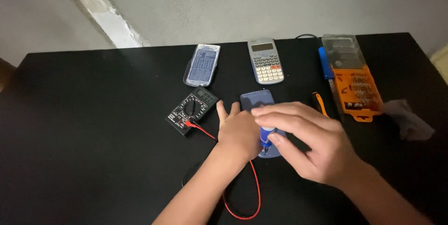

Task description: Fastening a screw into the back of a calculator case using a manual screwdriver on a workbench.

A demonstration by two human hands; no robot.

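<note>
Blue-handled screwdriver pinched upright in right hand, left hand lying released, flat on blue device; best kept vertical, pressed steadily against black worktop.

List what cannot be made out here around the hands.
Head view only:
- Blue device: mostly hidden under both hands.
- Tip of the blue tool: covered by the right hand, motion-blurred.
- Left hand: fingertips hidden behind the right.
- Multimeter dial setting: too small.
- Red lead: far end hidden under the arm.
</note>
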